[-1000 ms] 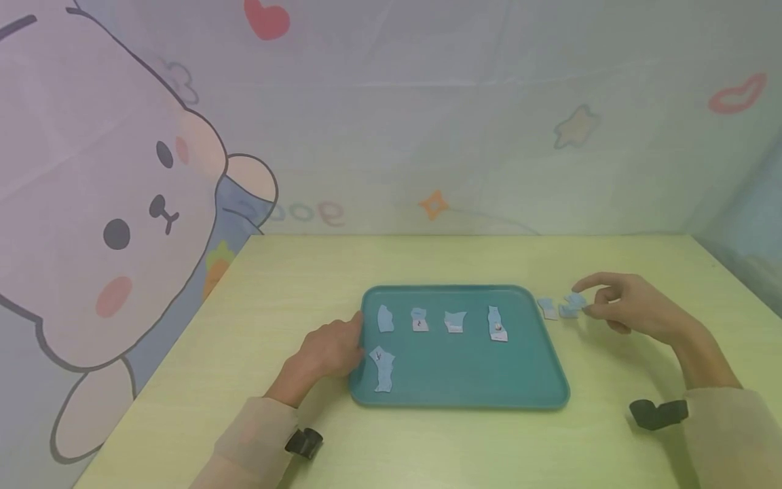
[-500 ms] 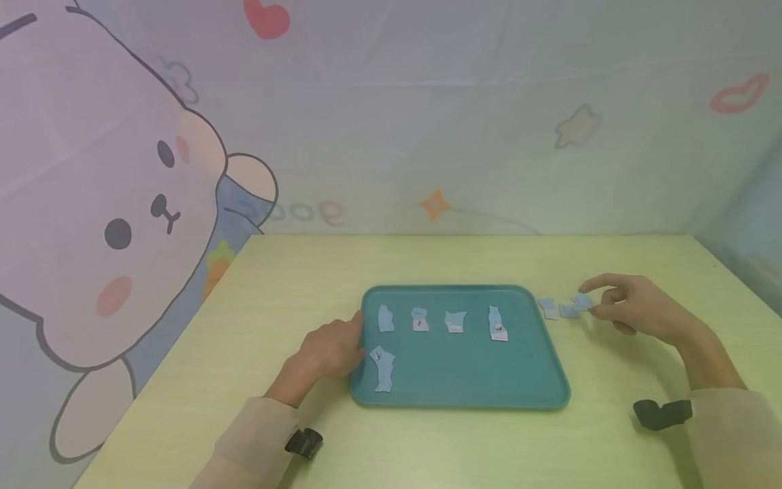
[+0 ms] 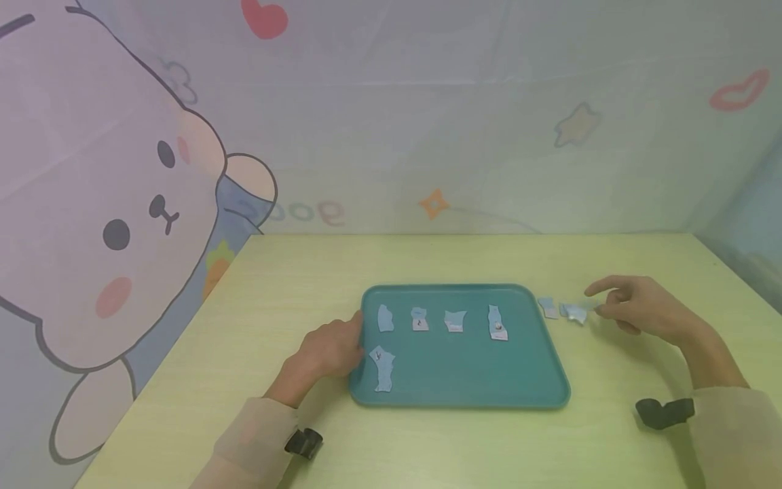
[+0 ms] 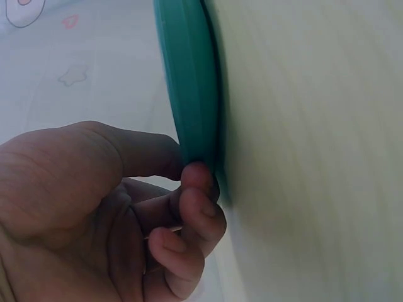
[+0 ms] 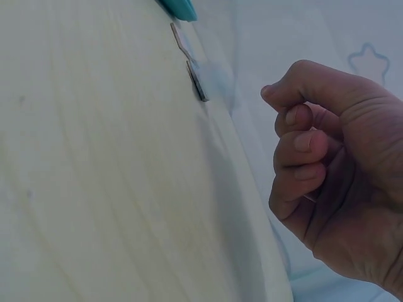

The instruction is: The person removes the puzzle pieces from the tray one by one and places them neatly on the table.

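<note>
My left hand [image 3: 332,348] holds the left rim of a teal tray [image 3: 464,380]; in the left wrist view its thumb and fingers pinch the tray's edge [image 4: 192,82]. On the tray lie several flat, ragged-edged light-blue paper pieces, among them a long one [image 3: 383,370] at front left and another [image 3: 497,324] at right. My right hand [image 3: 638,307] hovers right of the tray, index finger and thumb apart, the other fingers curled. Nothing shows between its fingers [image 5: 302,148] in the right wrist view. Just left of its fingertips a whitish piece [image 3: 576,314] overlaps a blue one.
Another blue-and-white piece [image 3: 548,308] lies against the tray's right side. The pale yellow table [image 3: 452,448] extends around the tray. Behind it hangs a printed cloth [image 3: 391,122] with a cartoon bear on the left.
My right hand lifted a blue piece slightly rightward, then parted from it; a piece now shows whitish, lower and further left. The left hand and tray have stayed put.
</note>
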`<state>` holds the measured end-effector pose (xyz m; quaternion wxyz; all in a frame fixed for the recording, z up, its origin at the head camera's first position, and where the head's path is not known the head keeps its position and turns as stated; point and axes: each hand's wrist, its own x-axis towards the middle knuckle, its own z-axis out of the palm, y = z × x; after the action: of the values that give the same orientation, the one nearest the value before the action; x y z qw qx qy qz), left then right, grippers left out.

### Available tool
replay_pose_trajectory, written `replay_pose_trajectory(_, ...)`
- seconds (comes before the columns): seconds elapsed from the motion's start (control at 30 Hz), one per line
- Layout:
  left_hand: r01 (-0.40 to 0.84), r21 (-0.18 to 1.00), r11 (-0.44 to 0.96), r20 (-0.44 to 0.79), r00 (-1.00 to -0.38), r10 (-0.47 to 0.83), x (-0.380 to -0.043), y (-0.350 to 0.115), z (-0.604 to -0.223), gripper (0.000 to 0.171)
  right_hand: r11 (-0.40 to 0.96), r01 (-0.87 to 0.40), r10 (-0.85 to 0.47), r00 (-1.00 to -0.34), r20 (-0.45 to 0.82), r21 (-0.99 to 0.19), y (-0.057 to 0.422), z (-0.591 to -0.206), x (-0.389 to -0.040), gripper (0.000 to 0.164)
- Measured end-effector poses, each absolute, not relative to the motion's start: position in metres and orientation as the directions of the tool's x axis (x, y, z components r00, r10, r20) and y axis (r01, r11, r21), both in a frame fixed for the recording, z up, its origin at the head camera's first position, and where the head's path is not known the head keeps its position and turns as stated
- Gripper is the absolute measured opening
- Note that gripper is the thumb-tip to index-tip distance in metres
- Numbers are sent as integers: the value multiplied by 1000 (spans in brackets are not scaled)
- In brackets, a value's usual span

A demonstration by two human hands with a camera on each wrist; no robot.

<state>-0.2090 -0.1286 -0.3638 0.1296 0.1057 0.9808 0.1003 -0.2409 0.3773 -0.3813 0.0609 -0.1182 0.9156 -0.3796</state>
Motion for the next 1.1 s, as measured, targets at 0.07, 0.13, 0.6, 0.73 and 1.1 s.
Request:
replay_pose_trajectory(0.07,183,224,957,-232,-944,235,-209,-129,-364,66,689,-169,-257,-966,-20,-705,378,-382,-241,37)
replay_pose_trajectory(0.13,185,225,957,-231,-944,237,-209,-129,-363,66,697,-170,-254,-967,-19,-696,378,-382,-240,38)
replay_pose_trajectory(0.6,184,219,958,-228,-945,234,-209,-129,-364,66,724,-127,-267,-958,-105,-679,370,-391,-245,47)
replay_pose_trajectory(0.73,189,220,957,-224,-945,238,-209,-128,-364,65,746,-140,-272,-956,-106,-652,370,-394,-247,44)
replay_pose_trajectory(1.1,184,223,957,-225,-946,234,-209,-128,-364,66,769,-163,-270,-959,-83,-617,363,-392,-247,40)
